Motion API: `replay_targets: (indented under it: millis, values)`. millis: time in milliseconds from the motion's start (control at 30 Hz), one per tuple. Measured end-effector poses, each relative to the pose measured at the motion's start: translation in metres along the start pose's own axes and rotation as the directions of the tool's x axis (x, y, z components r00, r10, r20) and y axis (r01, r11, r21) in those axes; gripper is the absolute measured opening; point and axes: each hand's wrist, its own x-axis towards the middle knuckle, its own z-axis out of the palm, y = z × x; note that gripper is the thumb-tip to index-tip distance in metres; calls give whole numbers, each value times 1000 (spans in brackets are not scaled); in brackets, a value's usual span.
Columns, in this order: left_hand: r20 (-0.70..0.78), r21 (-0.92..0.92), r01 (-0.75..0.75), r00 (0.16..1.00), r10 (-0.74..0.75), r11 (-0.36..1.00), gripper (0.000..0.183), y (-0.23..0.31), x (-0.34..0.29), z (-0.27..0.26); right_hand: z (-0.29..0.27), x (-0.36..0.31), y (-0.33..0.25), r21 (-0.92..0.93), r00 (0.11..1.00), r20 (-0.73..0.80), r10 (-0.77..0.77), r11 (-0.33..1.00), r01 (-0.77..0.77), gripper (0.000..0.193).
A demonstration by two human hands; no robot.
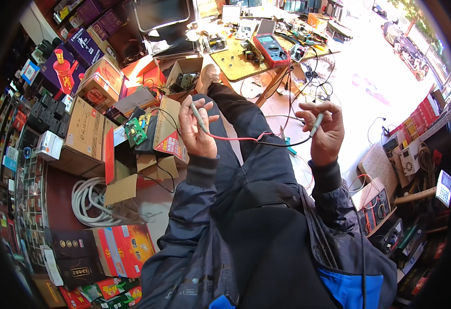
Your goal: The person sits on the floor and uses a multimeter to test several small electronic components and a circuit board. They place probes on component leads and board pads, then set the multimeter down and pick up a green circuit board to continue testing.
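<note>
Red-lead probe point(199, 116) sits grasped in left hand point(198, 136), black-lead probe point(316, 125) in right hand point(330, 134), probably keeping them apart.

Probes point(199, 118) seemingly smooth plastic, carton point(82, 129) matt cardboard

Test probes, two, grey-green, slender, held raised on the near side of the red-cased multimeter point(270, 50): red-lead probe point(199, 117), tilted, lead trailing from its lower end, to the meter's left; black-lead probe point(317, 124), likewise slanted, to its right.
</note>
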Motion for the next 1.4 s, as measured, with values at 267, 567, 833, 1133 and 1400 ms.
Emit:
replay_targets:
  millis: [267, 567, 833, 1133, 1400]
  values:
    - [-22, 106, -18, 1000, 21, 994, 41, -20, 27, 9, 45, 27, 45, -199, 961, 262, 91, 979, -39, 36]
    - [-326, -177, 244, 900, -291, 954, 28, -106, 127, -9, 41, 97, 127, -423, 988, 94, 126, 903, -75, 29]
    - [-170, -155, 370, 903, -394, 916, 23, -133, 147, 2, 66, 120, 163, -221, 928, -92, 362, 901, -374, 13]
    - [-19, -271, 540, 825, -565, 797, 24, -187, 147, 20, 96, 149, 220, -78, 876, -44, 479, 873, -482, 14]
    - [-27, -477, 558, 763, -646, 679, 22, -202, 135, 29, 94, 152, 229, -110, 891, -46, 451, 885, -453, 15]
